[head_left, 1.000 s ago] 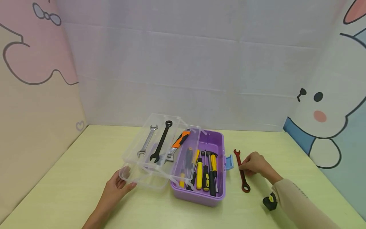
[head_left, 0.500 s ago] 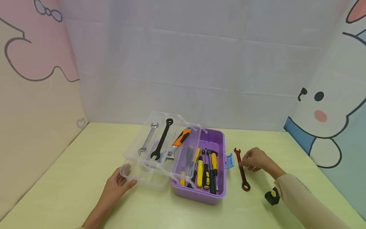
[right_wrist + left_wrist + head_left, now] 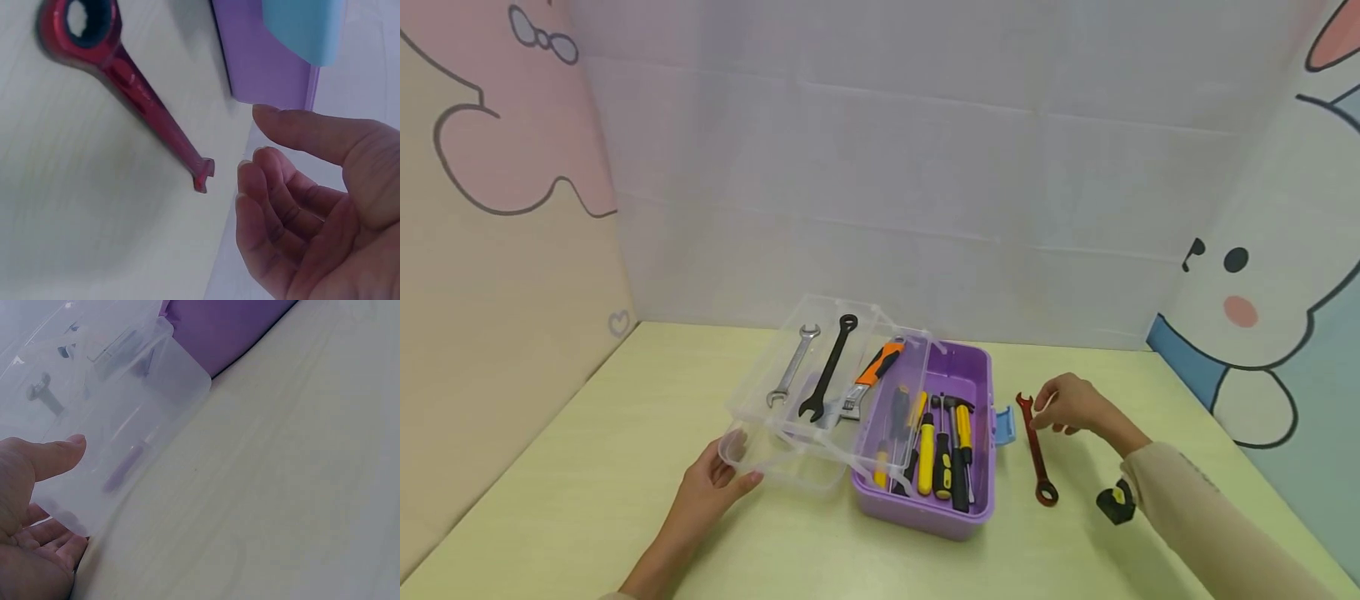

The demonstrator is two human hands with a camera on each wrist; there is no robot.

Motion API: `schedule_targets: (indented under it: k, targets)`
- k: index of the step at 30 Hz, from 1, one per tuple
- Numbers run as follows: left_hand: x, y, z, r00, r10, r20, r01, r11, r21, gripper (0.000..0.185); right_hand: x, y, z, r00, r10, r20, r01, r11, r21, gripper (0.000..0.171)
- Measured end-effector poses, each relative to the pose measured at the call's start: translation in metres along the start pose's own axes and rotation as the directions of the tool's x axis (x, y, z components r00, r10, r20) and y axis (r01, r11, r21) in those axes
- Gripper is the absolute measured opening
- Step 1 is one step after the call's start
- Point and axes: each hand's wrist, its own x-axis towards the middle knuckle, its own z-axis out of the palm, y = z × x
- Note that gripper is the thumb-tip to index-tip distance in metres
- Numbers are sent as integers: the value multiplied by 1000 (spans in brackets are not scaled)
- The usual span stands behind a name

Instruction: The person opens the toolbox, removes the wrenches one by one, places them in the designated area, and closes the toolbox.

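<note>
My left hand (image 3: pixel 702 490) holds the near left corner of a clear plastic lid (image 3: pixel 169 403), thumb on one side and fingers on the other. Above that lid is a clear tray bearing a silver wrench (image 3: pixel 793 365), a black wrench (image 3: pixel 831 368) and an orange-handled adjustable wrench (image 3: pixel 874 372). The tray partly overlaps the purple toolbox (image 3: pixel 917 520), where screwdrivers and a hammer (image 3: pixel 958 462) lie. A red wrench (image 3: pixel 1037 454) rests on the table right of the box. My right hand (image 3: pixel 300 206) hovers beside its open end, fingers loosely curled and holding nothing.
A black and yellow tape measure (image 3: pixel 1116 502) sits on the table beside my right sleeve (image 3: pixel 1195 508). The box's blue latch (image 3: pixel 1004 426) sticks out toward the red wrench. A pale wall (image 3: pixel 880 183) closes off the table's back, with printed side walls left and right.
My right hand has let go of the red wrench and risen off it, while the wrench stays on the table. My left hand keeps its hold on the lid.
</note>
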Motion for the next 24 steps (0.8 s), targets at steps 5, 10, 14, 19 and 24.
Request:
schedule_targets:
  k: [5,10,14,19,24]
  targets:
    - [0,-1,0,1000,12,2,-12,1000,-6,69,1,-8,-8,999,-46,-1,46,998,-31,24]
    - [0,-1,0,1000,7,6,-7,1000,-2,70,2,-17,-13,997,-77,-7,77,996,-41,22]
    - [1,-2,-1,1000,3,6,-3,1000,3,70,5,-26,-16,993,-119,-19,118,991,-55,22]
    - [2,-2,-2,1000,-8,13,8,1000,6,71,9,-39,-20,982,-184,-35,181,980,-86,19]
    - [3,-3,-1,1000,-9,22,9,1000,11,71,10,-51,-23,978,-203,-47,196,974,-112,20]
